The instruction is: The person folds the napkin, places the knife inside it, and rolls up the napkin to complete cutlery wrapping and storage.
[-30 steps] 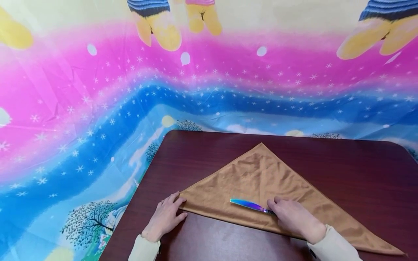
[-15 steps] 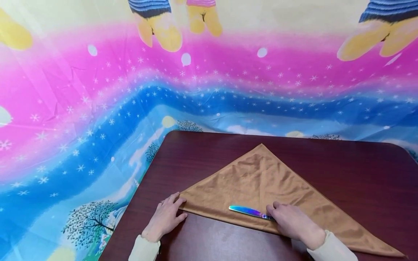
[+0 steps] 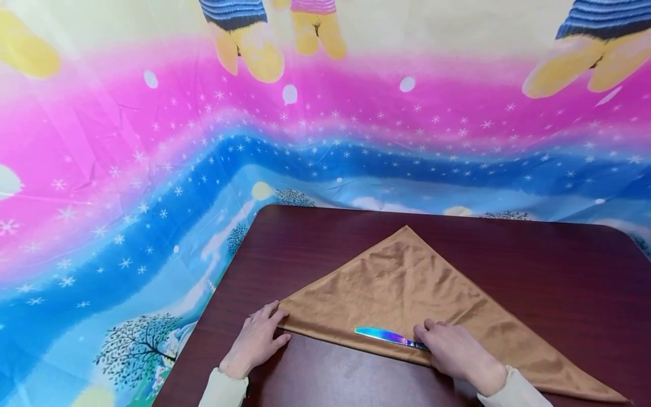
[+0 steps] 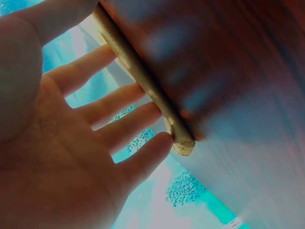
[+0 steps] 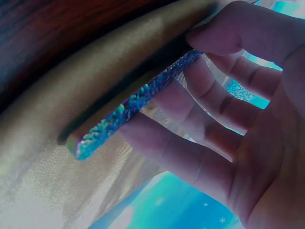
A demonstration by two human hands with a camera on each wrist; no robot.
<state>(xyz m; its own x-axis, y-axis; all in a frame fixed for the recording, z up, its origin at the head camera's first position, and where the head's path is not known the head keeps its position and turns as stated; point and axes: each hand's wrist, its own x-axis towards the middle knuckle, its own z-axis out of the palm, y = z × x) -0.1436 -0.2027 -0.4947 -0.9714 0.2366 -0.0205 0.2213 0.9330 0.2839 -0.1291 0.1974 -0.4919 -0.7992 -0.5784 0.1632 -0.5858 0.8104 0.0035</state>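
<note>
A brown satin napkin (image 3: pixel 386 282) lies folded into a triangle, its peak pointing to the table's far edge. My left hand (image 3: pixel 259 339) rests at its left corner; in the left wrist view the spread, nearly straight fingers (image 4: pixel 128 119) touch the napkin's folded edge (image 4: pixel 138 71). My right hand (image 3: pixel 458 347) holds a rainbow-coloured table knife (image 3: pixel 386 336) by the handle, low over the napkin near its front edge. The blade points left. The right wrist view shows the patterned handle (image 5: pixel 128 109) between thumb and fingers, its end sticking out past the little finger.
The dark reddish-brown table (image 3: pixel 325 226) has rounded far corners. Behind it and on the left hangs a printed backdrop cloth (image 3: pixel 356 124) in pink and blue with snowflakes and trees.
My right hand has slid the knife slightly toward the napkin's front edge and a little left, so the blade lies nearer that edge. My left hand has stayed in place.
</note>
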